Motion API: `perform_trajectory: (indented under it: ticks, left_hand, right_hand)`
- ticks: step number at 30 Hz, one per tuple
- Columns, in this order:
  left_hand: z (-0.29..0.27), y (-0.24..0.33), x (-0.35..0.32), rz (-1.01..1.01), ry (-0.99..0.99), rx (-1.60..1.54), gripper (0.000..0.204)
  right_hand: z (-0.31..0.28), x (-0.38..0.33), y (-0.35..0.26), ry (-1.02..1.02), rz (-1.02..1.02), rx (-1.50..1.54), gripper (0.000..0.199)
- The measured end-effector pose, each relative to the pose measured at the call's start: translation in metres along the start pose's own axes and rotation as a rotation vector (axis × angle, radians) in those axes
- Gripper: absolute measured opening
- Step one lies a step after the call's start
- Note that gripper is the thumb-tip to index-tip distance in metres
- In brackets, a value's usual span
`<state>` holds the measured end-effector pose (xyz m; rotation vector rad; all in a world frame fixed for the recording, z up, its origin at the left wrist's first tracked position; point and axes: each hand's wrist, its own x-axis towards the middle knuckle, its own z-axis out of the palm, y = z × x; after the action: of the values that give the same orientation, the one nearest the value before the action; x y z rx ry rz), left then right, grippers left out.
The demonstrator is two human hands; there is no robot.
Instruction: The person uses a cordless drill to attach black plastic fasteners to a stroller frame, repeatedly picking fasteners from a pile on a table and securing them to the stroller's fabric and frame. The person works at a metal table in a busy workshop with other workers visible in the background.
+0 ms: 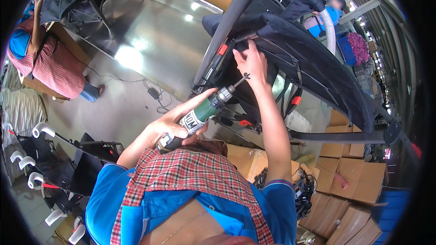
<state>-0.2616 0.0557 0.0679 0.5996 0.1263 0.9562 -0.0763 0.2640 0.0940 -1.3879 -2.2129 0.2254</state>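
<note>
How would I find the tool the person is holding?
Look at the big black fabric frame tilted overhead in the middle. Just below it, the left hand grips a green power screwdriver, its bit pointing up beside the right hand. It is the only green, barrel-shaped thing among the black tubes.

Cardboard boxes (349, 172) stacked lower right; shiny metal table (154, 31) upper left; person in checked shirt (54, 70) far left; white-handled frames (32, 159) beside.
</note>
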Motion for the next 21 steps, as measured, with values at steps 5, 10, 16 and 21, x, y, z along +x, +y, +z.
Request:
perform_trajectory:
  ticks: [5,10,16,21]
  left_hand:
    - [0.004,-0.004,0.011,0.003,-0.050,-0.028,0.113]
    - [0.006,-0.004,0.006,0.021,-0.023,0.016,0.114]
    - [0.008,-0.008,0.002,0.009,0.000,-0.006,0.114]
    - [0.013,-0.007,0.003,-0.012,-0.002,0.023,0.112]
  right_hand:
    - [0.025,0.038,0.005,-0.238,0.090,0.649,0.045]
    - [0.018,0.018,-0.003,-0.154,0.011,0.453,0.048]
    - [0.012,0.016,-0.007,-0.118,0.206,0.111,0.064]
    - [0.041,0.035,0.001,-0.038,0.237,-0.027,0.052]
